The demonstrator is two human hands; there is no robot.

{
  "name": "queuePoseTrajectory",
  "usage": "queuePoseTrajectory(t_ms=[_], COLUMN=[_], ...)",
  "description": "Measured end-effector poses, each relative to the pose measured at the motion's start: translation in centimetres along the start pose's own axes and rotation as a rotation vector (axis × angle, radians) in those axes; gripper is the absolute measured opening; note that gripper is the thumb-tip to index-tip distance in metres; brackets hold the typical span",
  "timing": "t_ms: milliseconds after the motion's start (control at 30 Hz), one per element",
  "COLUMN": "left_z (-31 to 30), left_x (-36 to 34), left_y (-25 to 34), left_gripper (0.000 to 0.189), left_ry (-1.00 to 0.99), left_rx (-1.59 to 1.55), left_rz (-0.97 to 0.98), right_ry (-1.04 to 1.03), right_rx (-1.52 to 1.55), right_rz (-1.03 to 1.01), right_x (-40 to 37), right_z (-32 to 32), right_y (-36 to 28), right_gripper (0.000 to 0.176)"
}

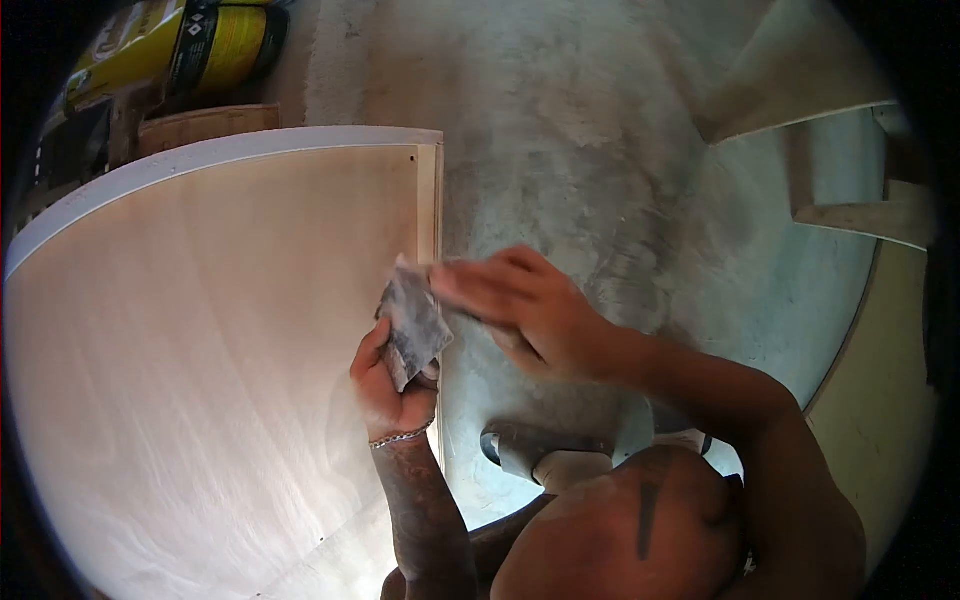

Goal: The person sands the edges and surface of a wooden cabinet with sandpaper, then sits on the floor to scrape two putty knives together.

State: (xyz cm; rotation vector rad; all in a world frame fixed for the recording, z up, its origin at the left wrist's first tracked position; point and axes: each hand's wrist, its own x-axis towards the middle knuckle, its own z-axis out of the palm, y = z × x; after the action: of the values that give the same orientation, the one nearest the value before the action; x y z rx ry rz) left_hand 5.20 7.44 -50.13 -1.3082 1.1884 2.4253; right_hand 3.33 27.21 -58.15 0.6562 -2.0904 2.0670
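Note:
My left hand point(392, 392), with a chain bracelet at the wrist, grips a dusty grey piece of sandpaper point(415, 325). The thumb lies along its left edge and the other fingers are mostly hidden behind it. My right hand point(530, 308) is right beside the sheet's upper right edge, palm turned toward it. Its fingers are stretched out, blurred by motion, with nothing seen in them. Both hands are over the right edge of a large pale wooden panel point(220, 330).
A white edge strip point(300, 141) runs along the panel's far side. Yellow and black buckets point(225, 50) lie at upper left, near a wooden piece point(210, 122). Concrete floor point(560, 120) lies to the right, with wooden boards point(800, 70) beyond. My bent knee point(620, 530) is close below.

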Motion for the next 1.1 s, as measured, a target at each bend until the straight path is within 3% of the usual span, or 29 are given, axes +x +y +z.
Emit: queuePoseTrajectory(t_ms=[33,67,100,133,167,200,233,267,333,433,633,733,767,833,867,933,1000,1100], left_z=[0.6,0.0,-0.9,-1.6,-1.9,-0.1,0.8,1.5,0.8,0.2,0.6,0.3,0.3,0.3,-0.6,-2.2,-2.7,-3.3], left_x=[0.0,0.0,0.1,0.2,0.3,-0.6,-0.9,-1.1,-1.0,-0.5,-1.1,-1.8,-2.2,-2.5,-2.1,-1.7,-1.8,-2.1], left_y=[0.2,0.6,1.2,2.1,2.6,2.1,1.7,1.4,1.1,-0.4,-1.7,-0.2,0.5,2.1,2.3,2.7,2.8,2.7], left_gripper=[0.027,0.028,0.028,0.030,0.031,0.035,0.035,0.035,0.038,0.036,0.032,0.034,0.034,0.032,0.028,0.027,0.022,0.021], left_ry=[0.050,0.014,0.012,-0.180,-0.376,-0.111,-0.115,-0.105,-0.078,-0.092,-0.098,-0.186,-0.181,-0.105,-0.061,-0.022,0.023,0.108], left_rx=[0.012,0.066,0.060,-0.003,-0.062,0.098,0.104,0.208,0.378,0.474,0.526,0.937,0.936,1.287,1.284,1.255,1.230,1.221], left_rz=[-0.028,-0.048,-0.039,-0.084,-0.129,0.105,0.102,0.273,0.527,0.724,0.714,0.555,0.553,0.406,0.426,0.480,0.570,0.527], right_ry=[-0.052,-0.055,-0.200,-0.343,-0.343,-0.327,-0.306,-0.302,0.287,0.291,0.255,0.265,0.262,0.343,0.342,0.241,0.295,0.362], right_rx=[-0.081,-0.081,-0.134,-0.187,-0.187,-0.124,-0.060,-0.060,1.224,1.497,1.338,1.255,1.255,1.115,1.116,0.616,0.486,0.311], right_rz=[-0.176,-0.186,-0.087,0.016,0.008,0.217,0.428,0.429,1.071,1.120,1.034,1.040,1.044,0.962,0.963,0.795,0.732,0.633], right_x=[-0.8,-1.7,-2.6,-3.1,-3.7,-4.4,-4.8,-4.5,-3.2,-0.6,-1.9,-1.7,-1.5,-0.7,-0.1,1.0,2.3,3.5], right_z=[0.0,-0.4,-0.8,-1.3,-1.7,-1.8,-1.7,-1.4,-0.6,-1.4,2.0,1.8,1.7,1.4,1.4,1.3,2.3,3.8], right_y=[-0.1,-0.3,-0.2,0.1,0.7,1.4,1.9,2.5,3.2,0.4,-0.8,-0.3,0.4,2.9,4.3,7.2,8.5,9.8], right_gripper=[0.060,0.060,0.059,0.058,0.058,0.054,0.051,0.051,0.039,0.031,0.029,0.027,0.027,0.022,0.022,0.027,0.032,0.041])
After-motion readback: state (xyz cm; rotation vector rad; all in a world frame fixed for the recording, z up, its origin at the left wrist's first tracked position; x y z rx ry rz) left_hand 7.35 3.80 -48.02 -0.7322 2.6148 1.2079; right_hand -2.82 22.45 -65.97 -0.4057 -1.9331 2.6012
